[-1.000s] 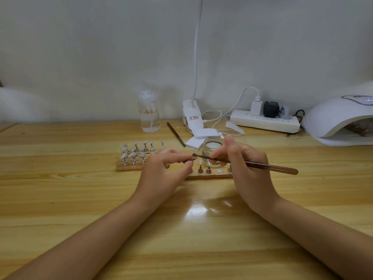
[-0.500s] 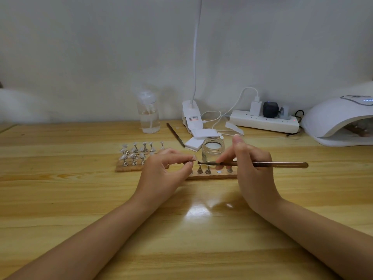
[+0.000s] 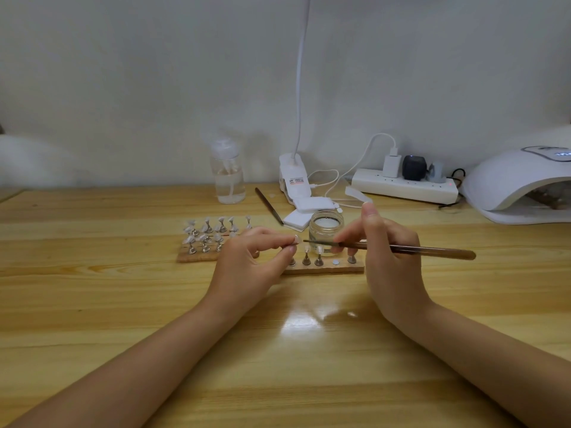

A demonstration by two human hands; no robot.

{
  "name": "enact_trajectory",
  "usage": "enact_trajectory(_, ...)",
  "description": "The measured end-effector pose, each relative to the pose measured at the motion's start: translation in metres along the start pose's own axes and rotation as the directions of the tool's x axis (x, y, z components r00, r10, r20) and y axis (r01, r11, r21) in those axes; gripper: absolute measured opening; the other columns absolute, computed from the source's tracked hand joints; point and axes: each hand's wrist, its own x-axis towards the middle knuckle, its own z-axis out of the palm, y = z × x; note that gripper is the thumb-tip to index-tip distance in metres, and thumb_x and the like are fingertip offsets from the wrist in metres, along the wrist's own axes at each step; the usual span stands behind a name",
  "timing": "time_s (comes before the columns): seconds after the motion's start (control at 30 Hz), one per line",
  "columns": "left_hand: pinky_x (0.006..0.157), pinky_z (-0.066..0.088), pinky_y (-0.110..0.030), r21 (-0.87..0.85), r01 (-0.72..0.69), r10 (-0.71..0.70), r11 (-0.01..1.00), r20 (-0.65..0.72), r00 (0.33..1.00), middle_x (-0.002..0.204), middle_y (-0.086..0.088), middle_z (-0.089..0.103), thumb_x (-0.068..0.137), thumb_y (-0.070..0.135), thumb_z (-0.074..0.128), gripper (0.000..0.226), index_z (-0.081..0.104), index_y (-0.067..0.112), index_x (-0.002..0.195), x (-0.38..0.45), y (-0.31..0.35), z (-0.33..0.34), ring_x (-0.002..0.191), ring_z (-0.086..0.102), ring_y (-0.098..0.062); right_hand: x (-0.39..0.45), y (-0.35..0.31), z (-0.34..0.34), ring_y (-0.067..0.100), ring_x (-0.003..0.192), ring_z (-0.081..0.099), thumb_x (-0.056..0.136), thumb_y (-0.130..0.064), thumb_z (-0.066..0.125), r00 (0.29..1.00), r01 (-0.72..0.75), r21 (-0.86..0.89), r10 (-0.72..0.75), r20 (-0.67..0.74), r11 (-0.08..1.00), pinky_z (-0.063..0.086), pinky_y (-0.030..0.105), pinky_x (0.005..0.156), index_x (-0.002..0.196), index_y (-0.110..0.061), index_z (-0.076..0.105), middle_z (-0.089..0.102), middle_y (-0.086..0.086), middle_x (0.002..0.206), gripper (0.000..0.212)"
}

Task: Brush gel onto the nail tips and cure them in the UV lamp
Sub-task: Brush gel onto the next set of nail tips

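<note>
My left hand (image 3: 251, 261) pinches a small nail tip (image 3: 297, 240) on its metal stand between thumb and forefinger, above a cork board (image 3: 327, 268). My right hand (image 3: 389, 251) grips a brown gel brush (image 3: 426, 250) held level, its bristle end just right of the nail tip. Behind the brush stands an open glass jar of clear gel (image 3: 326, 227). More nail tips on stands (image 3: 210, 233) fill a second cork board at the left. The white UV lamp (image 3: 519, 183) sits at the far right, its opening facing me.
A clear pump bottle (image 3: 228, 177), a second brush (image 3: 268, 205), a clip lamp base (image 3: 295, 180) with white pads, and a power strip (image 3: 404, 185) with plugs and cables line the back of the wooden table (image 3: 123, 298) along the wall.
The brush has swung from a downward tilt to level, and its bristle end has drawn slightly right, off the nail tip. My left hand has stayed in place.
</note>
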Motion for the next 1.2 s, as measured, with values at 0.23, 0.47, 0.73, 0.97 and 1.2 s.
enact_trajectory(0.23,0.070,0.038,-0.004,0.004,-0.013,0.013,1.000,-0.005,1.000,0.079,0.015,0.065,0.077,0.004,0.069,0.022,0.070,0.025,0.086,0.0008,-0.0005,0.0005,0.080,0.058,0.002,-0.0011,-0.0006,0.0017,0.001,0.052,0.057,0.092,-0.039,0.044,0.999,-0.037,-0.024,0.038,0.034,0.999,0.042,0.011,0.054,0.057,-0.013,0.066,0.065,0.000,0.054,0.049)
enact_trajectory(0.47,0.074,0.041,-0.008,0.014,-0.026,0.027,1.000,-0.010,1.000,0.080,0.008,0.067,0.077,0.004,0.069,0.018,0.072,0.017,0.090,0.0016,-0.0013,0.0012,0.082,0.061,-0.005,0.0000,-0.0007,0.0009,0.000,0.053,0.057,0.092,-0.035,0.044,1.000,-0.018,0.006,0.018,0.006,1.000,0.043,0.011,0.054,0.062,-0.013,0.066,0.066,-0.002,0.057,0.043)
enact_trajectory(0.73,0.071,0.040,-0.007,0.005,-0.050,0.050,0.999,0.004,0.999,0.080,0.005,0.068,0.077,0.004,0.069,0.016,0.073,0.011,0.091,0.0014,-0.0012,0.0012,0.080,0.060,-0.003,-0.0001,-0.0022,0.0006,0.000,0.047,0.055,0.093,-0.035,0.042,0.999,-0.045,0.014,0.045,0.005,0.999,0.042,0.011,0.052,0.055,-0.009,0.064,0.062,0.001,0.049,0.051)
enact_trajectory(0.97,0.078,0.046,-0.017,-0.006,-0.039,0.039,0.999,-0.003,0.999,0.080,0.005,0.069,0.077,0.004,0.070,0.015,0.073,0.013,0.088,0.0013,-0.0027,0.0018,0.082,0.063,-0.010,-0.0003,-0.0031,0.0026,-0.001,0.051,0.055,0.083,-0.038,0.041,0.998,-0.057,0.011,0.057,0.041,0.998,0.042,0.011,0.053,0.059,-0.013,0.066,0.066,0.001,0.056,0.043)
enact_trajectory(1.2,0.077,0.043,-0.015,0.003,-0.047,0.047,0.999,0.004,0.999,0.080,0.008,0.069,0.077,0.006,0.070,0.015,0.073,0.015,0.089,0.0012,-0.0042,0.0007,0.082,0.062,-0.007,0.0016,-0.0013,0.0002,0.002,0.049,0.055,0.092,-0.038,0.042,0.999,-0.048,0.035,0.049,-0.012,0.998,0.043,0.014,0.052,0.059,-0.008,0.064,0.064,0.001,0.053,0.050)
